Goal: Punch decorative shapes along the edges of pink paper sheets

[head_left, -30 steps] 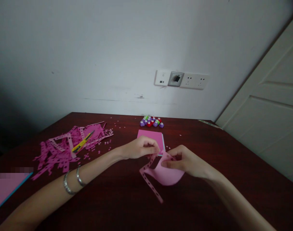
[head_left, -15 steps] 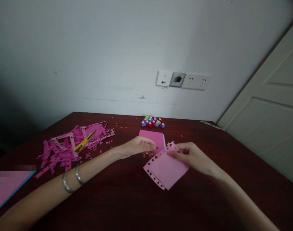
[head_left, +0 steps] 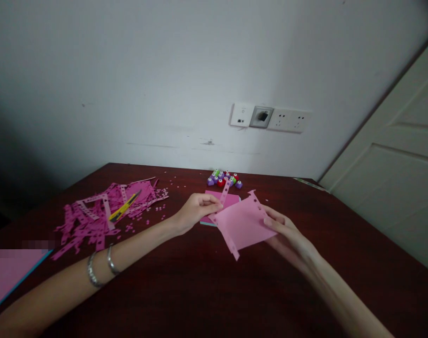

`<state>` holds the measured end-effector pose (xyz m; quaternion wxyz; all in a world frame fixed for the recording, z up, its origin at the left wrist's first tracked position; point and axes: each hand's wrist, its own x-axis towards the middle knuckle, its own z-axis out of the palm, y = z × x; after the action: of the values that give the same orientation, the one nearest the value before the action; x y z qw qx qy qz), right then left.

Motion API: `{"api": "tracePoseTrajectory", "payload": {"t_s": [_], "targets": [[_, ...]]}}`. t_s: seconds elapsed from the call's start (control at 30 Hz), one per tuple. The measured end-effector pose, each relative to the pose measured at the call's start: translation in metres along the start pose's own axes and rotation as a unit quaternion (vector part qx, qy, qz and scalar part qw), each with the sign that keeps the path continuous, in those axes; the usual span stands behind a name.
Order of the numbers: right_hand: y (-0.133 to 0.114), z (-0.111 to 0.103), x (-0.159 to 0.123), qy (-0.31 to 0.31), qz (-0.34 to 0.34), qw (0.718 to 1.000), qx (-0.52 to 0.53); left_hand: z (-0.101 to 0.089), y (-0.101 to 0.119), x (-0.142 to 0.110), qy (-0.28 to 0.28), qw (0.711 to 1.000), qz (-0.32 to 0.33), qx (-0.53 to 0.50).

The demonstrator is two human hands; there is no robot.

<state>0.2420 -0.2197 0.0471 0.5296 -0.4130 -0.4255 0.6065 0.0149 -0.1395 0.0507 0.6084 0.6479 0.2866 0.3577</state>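
My right hand (head_left: 282,230) grips the right side of a pink paper sheet (head_left: 244,223), thumb on top, held tilted above the table. Small punched holes show near its upper edge, and narrow strips stand out along its upper and lower left edges. My left hand (head_left: 202,209) is closed in a pinch at the sheet's left corner, on a punched pink paper strip (head_left: 226,188) that points up and away. Whether this strip is still joined to the sheet I cannot tell. Under it lies a stack of pink paper (head_left: 210,193) with a pale blue edge, partly covered.
Several small craft punches (head_left: 221,180) in purple, red and green stand near the wall. At left, a yellow utility knife (head_left: 124,207) lies on a heap of pink paper scraps (head_left: 82,230). A larger pink sheet (head_left: 10,277) is at the lower left. Wall sockets (head_left: 287,120) are above the table (head_left: 186,291).
My left hand has closed on the strip at the sheet's left corner. The sheet has turned and risen slightly in my right hand, and one strip now angles away from it.
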Motion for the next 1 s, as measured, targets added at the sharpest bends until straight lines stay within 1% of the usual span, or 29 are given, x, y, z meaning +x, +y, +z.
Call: {"api": "tracePoseTrajectory", "payload": {"t_s": [0.1,0.17,0.23,0.3,0.4,0.5,0.57,0.7,0.77,0.87,1.0], "targets": [[0.012,0.011,0.000,0.015,-0.021,0.999,0.036,0.008,-0.005,-0.001,0.051,0.998,0.029,-0.006],[0.018,0.016,0.001,0.035,-0.034,0.999,0.020,0.012,-0.006,-0.003,0.068,0.997,0.043,0.005],[0.020,0.015,0.004,0.062,-0.047,0.997,-0.021,0.013,-0.005,-0.004,0.072,0.996,0.054,0.021],[0.018,0.010,0.006,0.081,-0.059,0.992,-0.075,0.011,-0.004,-0.005,0.070,0.994,0.065,0.043],[0.009,0.001,0.007,0.073,-0.063,0.985,-0.145,0.006,-0.002,-0.008,0.060,0.993,0.071,0.078],[-0.002,-0.003,0.003,0.059,-0.057,0.977,-0.195,0.004,-0.001,-0.012,0.051,0.992,0.065,0.094],[-0.009,-0.003,0.000,0.065,-0.059,0.970,-0.225,0.005,-0.001,-0.015,0.037,0.993,0.052,0.095],[-0.020,0.000,-0.003,0.087,-0.076,0.954,-0.277,0.005,-0.004,-0.019,-0.040,0.995,-0.003,0.095],[-0.024,0.001,-0.004,0.095,-0.082,0.947,-0.295,0.005,-0.004,-0.019,-0.067,0.993,-0.019,0.092],[-0.028,-0.001,-0.004,0.094,-0.085,0.943,-0.307,0.004,-0.005,-0.020,-0.081,0.992,-0.022,0.089],[-0.031,-0.005,-0.004,0.072,-0.074,0.947,-0.306,0.003,-0.006,-0.021,-0.100,0.988,-0.019,0.118]]}}
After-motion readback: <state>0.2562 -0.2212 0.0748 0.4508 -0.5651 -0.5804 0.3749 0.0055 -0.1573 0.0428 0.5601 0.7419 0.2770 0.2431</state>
